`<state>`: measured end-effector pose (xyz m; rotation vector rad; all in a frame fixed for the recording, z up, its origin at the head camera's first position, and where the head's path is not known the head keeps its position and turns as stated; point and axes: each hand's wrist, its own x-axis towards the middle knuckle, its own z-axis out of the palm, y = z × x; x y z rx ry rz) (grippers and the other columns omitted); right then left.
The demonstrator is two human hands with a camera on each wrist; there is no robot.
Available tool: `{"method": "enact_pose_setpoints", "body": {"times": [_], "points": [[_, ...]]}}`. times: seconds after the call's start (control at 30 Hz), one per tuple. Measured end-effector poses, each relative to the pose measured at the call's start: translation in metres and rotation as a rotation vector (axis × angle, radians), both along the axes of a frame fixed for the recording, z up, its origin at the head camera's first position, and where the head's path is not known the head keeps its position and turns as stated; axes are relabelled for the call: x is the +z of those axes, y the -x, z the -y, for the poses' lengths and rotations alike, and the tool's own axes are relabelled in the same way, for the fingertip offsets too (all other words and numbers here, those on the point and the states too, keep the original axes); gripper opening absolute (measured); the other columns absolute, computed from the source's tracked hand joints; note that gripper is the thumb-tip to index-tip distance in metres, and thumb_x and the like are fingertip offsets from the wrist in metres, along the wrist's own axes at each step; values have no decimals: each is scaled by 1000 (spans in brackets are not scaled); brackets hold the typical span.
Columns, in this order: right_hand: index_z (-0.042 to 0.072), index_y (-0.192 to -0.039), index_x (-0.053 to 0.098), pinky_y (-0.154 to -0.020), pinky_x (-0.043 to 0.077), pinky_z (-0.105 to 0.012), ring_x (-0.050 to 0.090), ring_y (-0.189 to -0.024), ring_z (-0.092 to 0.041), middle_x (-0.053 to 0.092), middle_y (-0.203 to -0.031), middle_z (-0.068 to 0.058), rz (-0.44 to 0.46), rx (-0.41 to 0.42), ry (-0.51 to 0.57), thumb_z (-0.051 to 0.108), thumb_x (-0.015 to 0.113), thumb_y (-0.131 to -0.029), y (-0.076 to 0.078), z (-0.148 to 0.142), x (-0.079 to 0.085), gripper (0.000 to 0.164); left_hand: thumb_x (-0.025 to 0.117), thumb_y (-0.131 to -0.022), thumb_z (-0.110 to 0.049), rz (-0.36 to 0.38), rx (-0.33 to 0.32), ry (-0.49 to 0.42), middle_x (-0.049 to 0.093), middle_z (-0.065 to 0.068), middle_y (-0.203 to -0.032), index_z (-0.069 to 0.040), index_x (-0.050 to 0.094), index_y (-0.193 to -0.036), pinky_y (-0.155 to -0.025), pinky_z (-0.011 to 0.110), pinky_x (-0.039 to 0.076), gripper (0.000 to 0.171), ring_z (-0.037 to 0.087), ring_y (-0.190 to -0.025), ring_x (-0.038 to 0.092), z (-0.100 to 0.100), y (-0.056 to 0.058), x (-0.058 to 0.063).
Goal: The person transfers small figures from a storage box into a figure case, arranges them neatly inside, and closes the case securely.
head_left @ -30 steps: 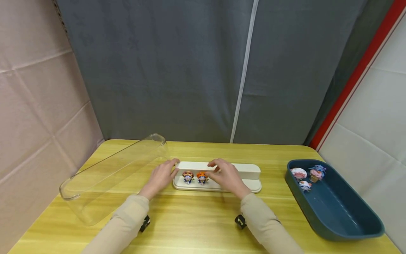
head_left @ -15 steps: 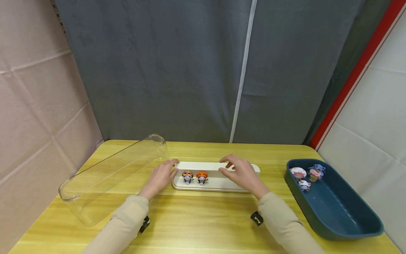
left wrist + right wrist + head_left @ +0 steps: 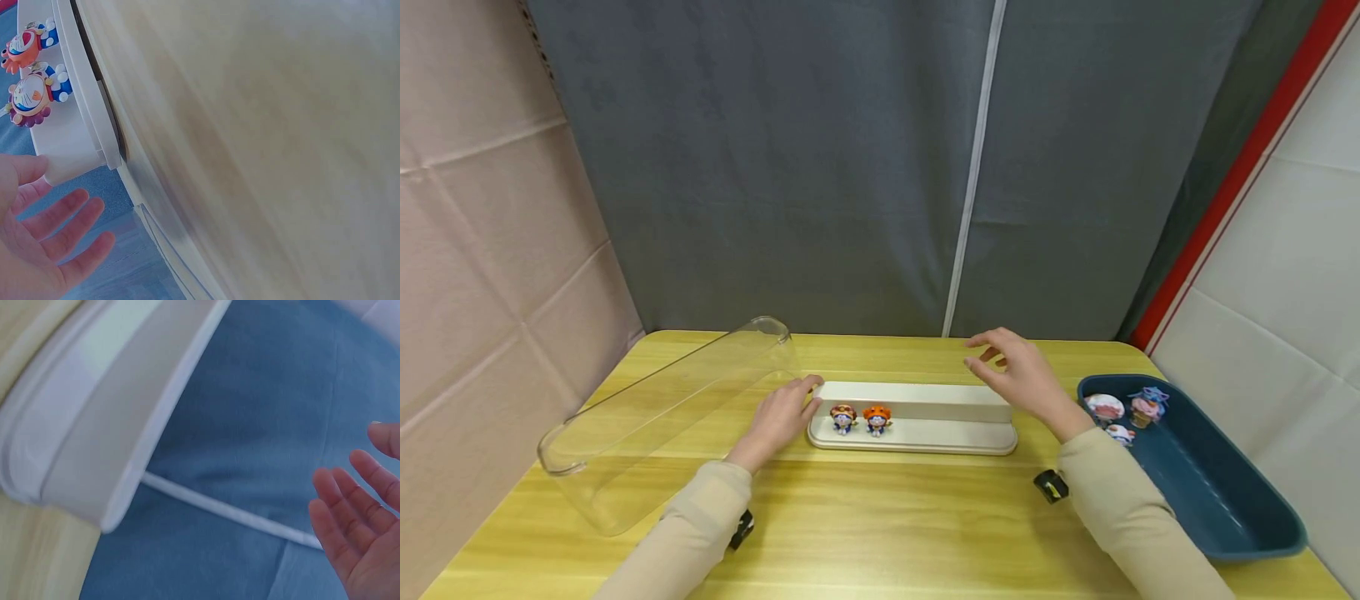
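At lower centre, two toys (image 3: pixel 877 422) are stood on a white stand (image 3: pixel 951 433), its left end apparently steadied by the left grip (image 3: pixel 779 419), loose-fingered, while the right grip (image 3: pixel 1021 372) is held empty, released, right of centre.

R hand (image 3: pixel 1024 379) off orange fig (image 3: pixel 877 419); now nr bin (image 3: pixel 1217 508).

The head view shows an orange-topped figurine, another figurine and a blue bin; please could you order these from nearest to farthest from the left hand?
1. Other figurine: on the white stand, right of the left hand.
2. Orange-topped figurine: beside it, rightward.
3. Blue bin: far right side.
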<state>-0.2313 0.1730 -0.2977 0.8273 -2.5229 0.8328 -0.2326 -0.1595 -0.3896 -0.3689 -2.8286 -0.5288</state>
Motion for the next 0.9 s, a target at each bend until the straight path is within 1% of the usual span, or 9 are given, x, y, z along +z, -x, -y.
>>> {"method": "enact_pose_setpoints", "body": {"times": [0.13, 0.37, 0.47, 0.57, 0.73, 0.83, 0.9], "points": [[4, -101, 61, -65, 48, -39, 57, -78, -21, 58, -95, -10, -21, -36, 3, 16, 62, -83, 4, -14, 8, 22, 58, -87, -21, -2, -1, 5, 60, 9, -95, -13, 54, -113, -59, 40, 45, 27, 26, -74, 57, 0, 0, 0], [5, -103, 60, -67, 48, -41, 55, -79, -22, 57, -94, -9, -14, -93, 23, 23, 58, -87, 10, -38, 15, 24, 58, -87, -20, -3, -2, 4, 60, 9, -98, -13, 54, -113, -60, 42, 45, 27, 27, -76, 58, 1, 0, 0], [5, -105, 59, -68, 47, -43, 57, -80, -25, 57, -96, -11, 7, -128, 49, 26, 55, -88, 12, -49, 19, 27, 57, -87, -21, 0, -2, 1, 60, 10, -98, -13, 54, -114, -61, 42, 45, 28, 27, -76, 58, 1, -1, 1], [5, -107, 58, -69, 45, -46, 56, -83, -28, 57, -101, -13, 45, -174, 67, 30, 53, -89, 14, -61, 24, 31, 57, -87, -21, 5, -1, 0, 60, 10, -99, -12, 54, -114, -62, 42, 45, 28, 28, -78, 58, 1, -1, 2], [5, -112, 55, -72, 41, -50, 52, -91, -31, 54, -109, -17, 117, -251, 77, 37, 49, -89, 17, -84, 29, 40, 57, -87, -21, 8, 4, 5, 60, 11, -100, -12, 54, -114, -63, 42, 45, 28, 28, -79, 58, 0, -1, 2], [5, -113, 54, -74, 40, -50, 51, -93, -32, 53, -110, -18, 135, -292, 87, 40, 48, -89, 18, -97, 31, 43, 57, -87, -21, 7, 4, 7, 60, 11, -100, -12, 54, -114, -63, 42, 45, 28, 29, -79, 58, 1, -2, 2], [6, -112, 55, -73, 40, -49, 51, -92, -31, 54, -109, -17, 129, -319, 95, 40, 47, -89, 19, -105, 30, 43, 57, -87, -21, 4, 3, 9, 60, 11, -100, -12, 54, -114, -62, 42, 45, 28, 29, -79, 58, 1, -2, 2]]}}
